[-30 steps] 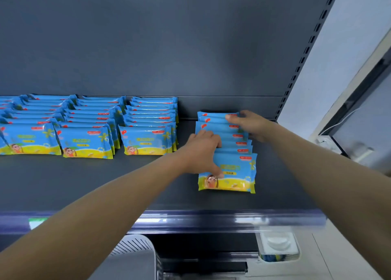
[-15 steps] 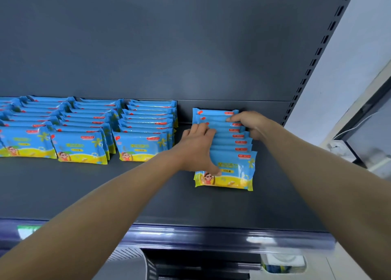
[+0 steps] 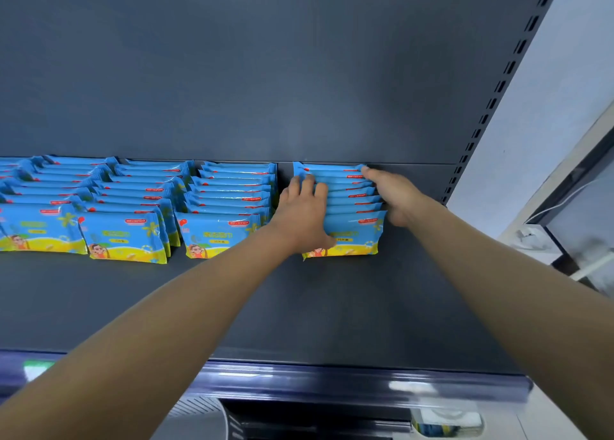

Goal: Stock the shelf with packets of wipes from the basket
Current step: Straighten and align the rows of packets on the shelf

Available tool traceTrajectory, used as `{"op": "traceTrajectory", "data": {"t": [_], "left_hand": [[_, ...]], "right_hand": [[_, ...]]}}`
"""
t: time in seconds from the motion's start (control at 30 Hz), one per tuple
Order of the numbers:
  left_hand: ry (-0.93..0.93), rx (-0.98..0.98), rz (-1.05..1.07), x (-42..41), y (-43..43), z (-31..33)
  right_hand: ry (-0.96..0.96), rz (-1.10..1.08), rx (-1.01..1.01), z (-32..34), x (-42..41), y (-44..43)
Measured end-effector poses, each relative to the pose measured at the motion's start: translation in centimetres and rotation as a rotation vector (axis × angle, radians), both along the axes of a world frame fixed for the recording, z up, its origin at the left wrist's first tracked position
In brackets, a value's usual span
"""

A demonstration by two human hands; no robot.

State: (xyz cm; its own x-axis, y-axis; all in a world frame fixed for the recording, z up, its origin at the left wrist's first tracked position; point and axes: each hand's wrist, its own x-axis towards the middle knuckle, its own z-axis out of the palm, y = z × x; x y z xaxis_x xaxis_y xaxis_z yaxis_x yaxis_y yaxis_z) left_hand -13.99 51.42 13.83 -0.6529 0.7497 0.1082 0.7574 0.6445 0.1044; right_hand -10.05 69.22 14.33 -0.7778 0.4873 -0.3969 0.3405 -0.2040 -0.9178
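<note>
The left hand lies open on the left end of the rightmost row of wipes packets, fingers nearly straight across the packet tops and thumb pressing the front packet's face. The right hand touches the row's right end, forefinger reaching the rearmost packet (its other fingers are hidden, so I cannot tell whether they grasp anything). The row stands between both hands on the grey shelf, near the neighbouring rows.
</note>
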Motion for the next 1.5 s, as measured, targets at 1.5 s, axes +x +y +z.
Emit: {"op": "traceTrajectory", "data": {"t": [1.5], "left_hand": [[0.324, -0.245, -0.043, -0.7, -5.0, 1.4]], "right_hand": [[-0.131, 0.605, 0.588, 1.0, 3.7, -1.5]]}}
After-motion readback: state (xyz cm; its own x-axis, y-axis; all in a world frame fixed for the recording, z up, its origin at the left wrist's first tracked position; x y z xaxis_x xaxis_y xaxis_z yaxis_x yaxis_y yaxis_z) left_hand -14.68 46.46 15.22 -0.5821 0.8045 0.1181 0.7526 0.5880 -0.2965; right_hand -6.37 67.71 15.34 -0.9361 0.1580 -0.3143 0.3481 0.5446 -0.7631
